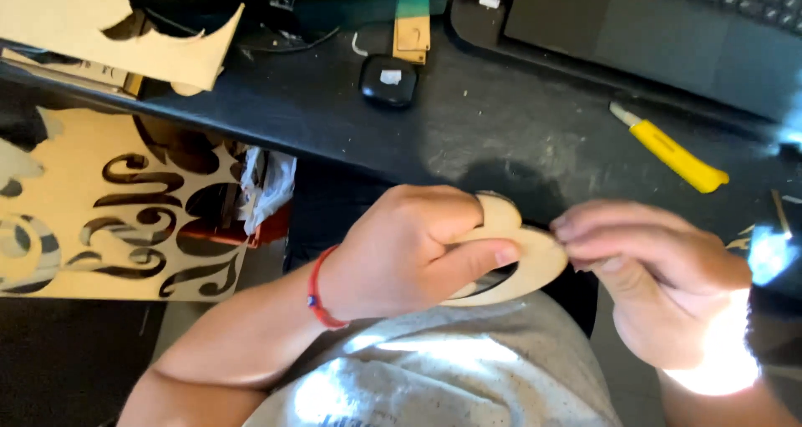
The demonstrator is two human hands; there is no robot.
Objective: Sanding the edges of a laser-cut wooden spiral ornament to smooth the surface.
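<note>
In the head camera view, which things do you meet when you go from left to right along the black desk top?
Cut-out plywood sheet → small black case → strip of wood → yellow utility knife. Lower down, the left hand and right hand hold a curved wooden piece.

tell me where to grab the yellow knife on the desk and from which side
Grip the yellow knife around the middle of its handle, coming straight down from above. It lies flat on the dark desk, slanted, with its pale tip pointing up-left toward the laptop. Nothing touches its long sides, so fingers can close across its width. The right hand is nearer, but it and the left hand are on the wooden cutout.
</note>
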